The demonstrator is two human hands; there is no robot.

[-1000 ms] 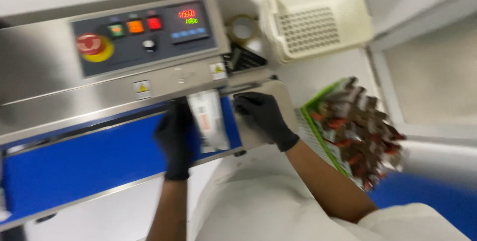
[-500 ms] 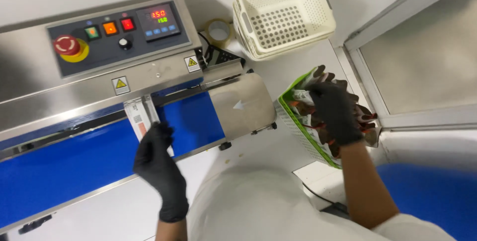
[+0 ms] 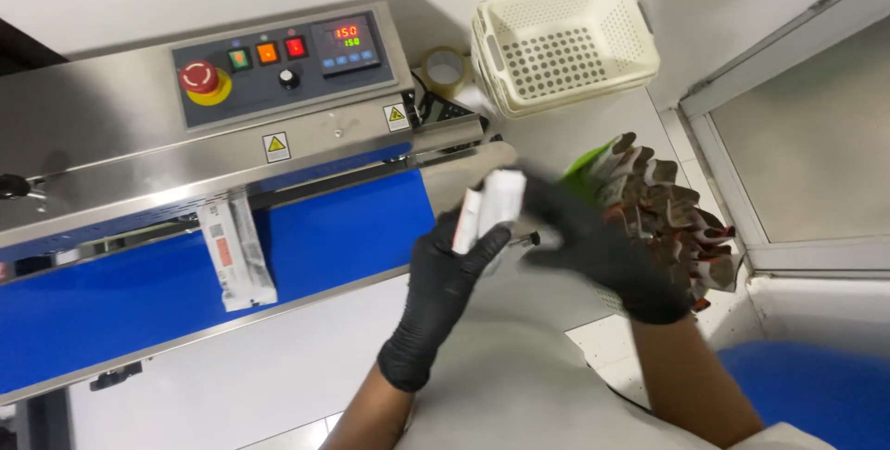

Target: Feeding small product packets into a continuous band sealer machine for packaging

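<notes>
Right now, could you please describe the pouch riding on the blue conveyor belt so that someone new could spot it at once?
Find the long steel sealing machine with the grey control panel on top. Below the panel runs its blue belt, and the white pouch stands on it, top edge tucked into the machine's slot. Unlike the white pouch held between the two gloved hands, this one is touched by no hand.

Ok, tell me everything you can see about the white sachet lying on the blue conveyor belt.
The white sachet is a flat, narrow plastic-looking pouch with a red strip and small dark print on its left part, and a clearer right part. It lies lengthwise across the blue belt, slightly tilted, its top end tucked under the steel sealing head. Neither gloved hand touches it; the left hand is off to its right.
</notes>
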